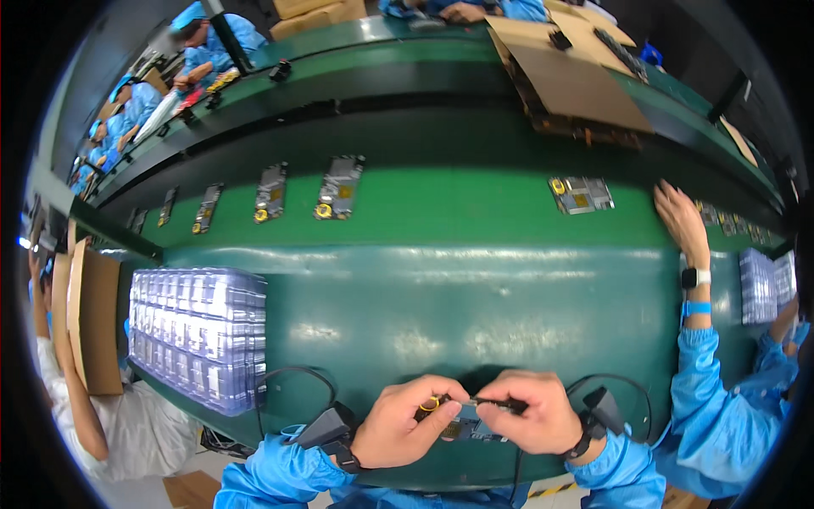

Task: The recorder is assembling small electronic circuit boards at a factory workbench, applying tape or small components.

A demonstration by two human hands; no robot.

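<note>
The left hand (405,427) and right hand (538,416) pinch a partly hidden circuit board (462,427) between thumbs and forefingers at the dark-green bench (458,314). Leftward stand clear plastic trays (199,335); beyond, loose circuit boards (341,188) lie on a green conveyor (458,199), near a co-worker's hand (681,218).

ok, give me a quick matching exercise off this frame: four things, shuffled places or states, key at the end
Things
1. Wearer's left hand
2. Stack of clear plastic trays
3. Co-worker's bare hand
4. Brown cardboard sheet

Places or states
A. Toward the picture's upper right, beyond the green strip
B. Pinching a part with a yellow ring
C. At the right side of the green strip
D. On the left part of the worktable

Pairs: 1-B, 2-D, 3-C, 4-A
</note>
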